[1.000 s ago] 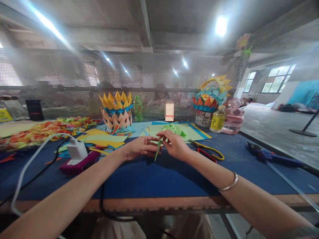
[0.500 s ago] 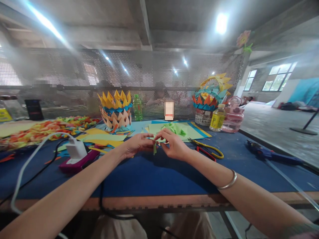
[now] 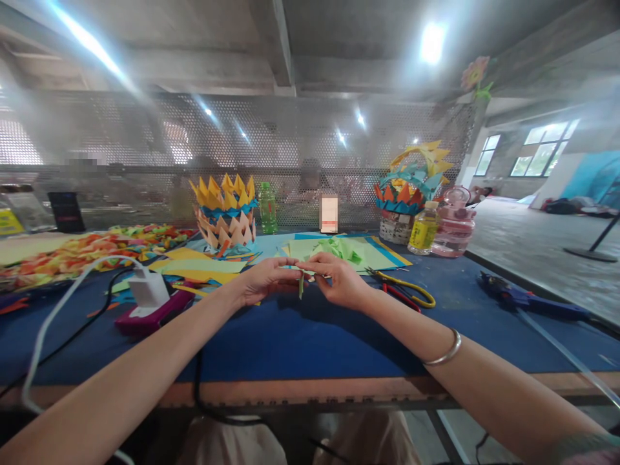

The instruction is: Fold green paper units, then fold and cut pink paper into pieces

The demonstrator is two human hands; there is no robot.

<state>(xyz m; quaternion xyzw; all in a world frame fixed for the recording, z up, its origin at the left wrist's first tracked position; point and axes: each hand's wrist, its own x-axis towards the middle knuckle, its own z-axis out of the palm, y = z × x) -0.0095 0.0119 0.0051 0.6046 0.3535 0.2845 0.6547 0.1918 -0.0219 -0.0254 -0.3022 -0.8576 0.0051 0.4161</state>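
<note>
Pinching folded green paper [image 3: 301, 289]; left fingers [image 3: 287, 275], right fingers [image 3: 316, 265] nearly closed.

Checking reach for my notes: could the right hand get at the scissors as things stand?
Probably yes: the scissors lie right beside the right hand on the blue tabletop, nothing visibly covering their handles, though its fingers are busy at the green paper piece.

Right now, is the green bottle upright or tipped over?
Upright: the green bottle stands vertically, its cap uppermost.
</note>
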